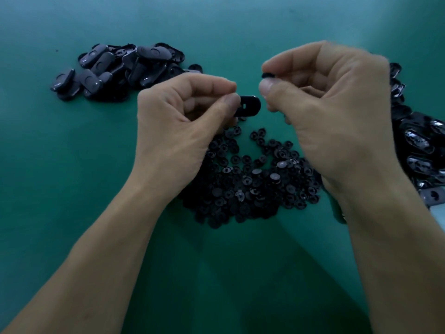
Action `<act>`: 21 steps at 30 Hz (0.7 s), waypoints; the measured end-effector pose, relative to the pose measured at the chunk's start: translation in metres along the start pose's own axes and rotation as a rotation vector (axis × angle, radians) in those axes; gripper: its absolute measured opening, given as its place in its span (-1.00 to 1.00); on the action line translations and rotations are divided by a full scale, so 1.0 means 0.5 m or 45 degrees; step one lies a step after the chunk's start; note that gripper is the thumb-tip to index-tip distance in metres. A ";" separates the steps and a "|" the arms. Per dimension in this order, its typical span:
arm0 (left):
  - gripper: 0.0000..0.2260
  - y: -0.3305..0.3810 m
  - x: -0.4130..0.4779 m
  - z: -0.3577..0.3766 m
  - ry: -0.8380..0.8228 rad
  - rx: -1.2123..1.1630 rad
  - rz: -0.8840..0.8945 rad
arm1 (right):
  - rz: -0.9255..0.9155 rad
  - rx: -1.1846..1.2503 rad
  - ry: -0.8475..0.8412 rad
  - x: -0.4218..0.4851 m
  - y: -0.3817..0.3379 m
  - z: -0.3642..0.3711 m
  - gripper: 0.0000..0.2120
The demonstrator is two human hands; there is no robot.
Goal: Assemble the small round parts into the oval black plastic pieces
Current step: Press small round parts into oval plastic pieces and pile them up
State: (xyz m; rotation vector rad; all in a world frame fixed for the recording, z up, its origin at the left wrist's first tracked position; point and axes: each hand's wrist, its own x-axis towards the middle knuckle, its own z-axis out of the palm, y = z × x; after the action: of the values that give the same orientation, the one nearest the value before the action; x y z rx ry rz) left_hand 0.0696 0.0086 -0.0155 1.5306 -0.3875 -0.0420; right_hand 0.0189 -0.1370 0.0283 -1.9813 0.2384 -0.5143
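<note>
My left hand (pixel 183 116) pinches one oval black plastic piece (pixel 249 106) between thumb and forefinger, its free end pointing right with a small slot showing. My right hand (pixel 332 104) pinches a small round black part (pixel 267 75) at its fingertips, a little above and to the right of the oval piece, not touching it. Both hands hover over a heap of several small round parts (pixel 250 182) lying on the green table (pixel 72 177).
A pile of oval black pieces (pixel 115 71) lies at the back left. More oval pieces (pixel 419 141) are heaped along the right edge, partly behind my right hand. A pale object (pixel 439 212) shows at the far right edge.
</note>
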 end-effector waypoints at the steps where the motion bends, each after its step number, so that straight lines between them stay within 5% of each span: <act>1: -0.90 0.001 0.000 0.000 0.001 -0.005 -0.005 | -0.002 0.013 -0.050 0.000 -0.003 0.001 -0.85; 21: -0.74 0.001 -0.001 -0.001 -0.104 -0.027 0.004 | 0.048 0.123 -0.188 -0.002 -0.001 0.005 -0.80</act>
State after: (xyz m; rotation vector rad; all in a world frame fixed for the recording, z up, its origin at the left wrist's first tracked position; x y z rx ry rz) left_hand 0.0693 0.0094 -0.0149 1.5102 -0.4531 -0.1056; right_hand 0.0193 -0.1342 0.0276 -1.9067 0.1552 -0.3472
